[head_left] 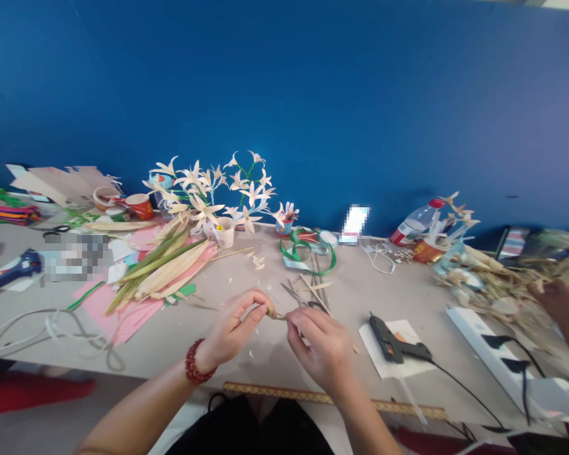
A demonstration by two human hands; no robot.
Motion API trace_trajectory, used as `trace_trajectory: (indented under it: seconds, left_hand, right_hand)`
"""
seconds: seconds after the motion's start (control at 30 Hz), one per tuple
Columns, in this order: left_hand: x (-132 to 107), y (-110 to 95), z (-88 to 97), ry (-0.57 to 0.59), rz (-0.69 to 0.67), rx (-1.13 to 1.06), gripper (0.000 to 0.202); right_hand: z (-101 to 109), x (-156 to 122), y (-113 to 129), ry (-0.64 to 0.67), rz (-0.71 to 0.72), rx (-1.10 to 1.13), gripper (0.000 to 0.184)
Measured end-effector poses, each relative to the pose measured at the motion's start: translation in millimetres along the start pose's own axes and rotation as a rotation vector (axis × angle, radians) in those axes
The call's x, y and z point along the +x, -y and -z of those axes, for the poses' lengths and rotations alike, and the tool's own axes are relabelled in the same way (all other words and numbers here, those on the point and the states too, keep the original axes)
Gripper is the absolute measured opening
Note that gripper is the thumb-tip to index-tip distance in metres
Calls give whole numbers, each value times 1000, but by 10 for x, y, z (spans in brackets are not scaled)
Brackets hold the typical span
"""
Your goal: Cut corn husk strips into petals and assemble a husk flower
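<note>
My left hand [237,323], with a red bead bracelet at the wrist, pinches one end of a thin greenish-brown stem [278,317]. The stem's other end sits between the fingertips of my right hand [321,344], so it spans the small gap between both hands. What lies inside the left fingertips is mostly hidden. Just beyond the hands are scissors [291,292] and several thin sticks [318,294]. Dry corn husks [171,268] lie in a pile on pink paper [135,321] to the left.
Husk flowers [203,208] stand in cups against the blue wall. A green ribbon [332,258] lies at the middle. To the right are a black glue gun [393,341] on white paper, a power strip [488,354] with cords, and another person's hand [557,309] near dried husks.
</note>
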State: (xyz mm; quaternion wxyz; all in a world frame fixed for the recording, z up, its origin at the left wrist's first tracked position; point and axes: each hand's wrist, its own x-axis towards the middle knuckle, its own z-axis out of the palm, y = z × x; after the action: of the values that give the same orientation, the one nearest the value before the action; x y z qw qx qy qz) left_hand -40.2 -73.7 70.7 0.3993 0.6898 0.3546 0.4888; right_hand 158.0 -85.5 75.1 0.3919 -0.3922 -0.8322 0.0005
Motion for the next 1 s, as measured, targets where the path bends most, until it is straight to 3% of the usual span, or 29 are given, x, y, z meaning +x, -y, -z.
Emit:
trace_trajectory:
  seconds: [0.43,0.8,1.0]
  left_hand:
    - [0,-45,15,45,56,-33,24]
    - [8,-39,-57,16,128,-329,21]
    - [-17,25,-71,7,128,-406,13]
  right_hand:
    - [20,27,16,36,-27,76,13]
    - [-70,1,88,47,-306,373,9]
    - [-126,5,109,34,-341,434,7]
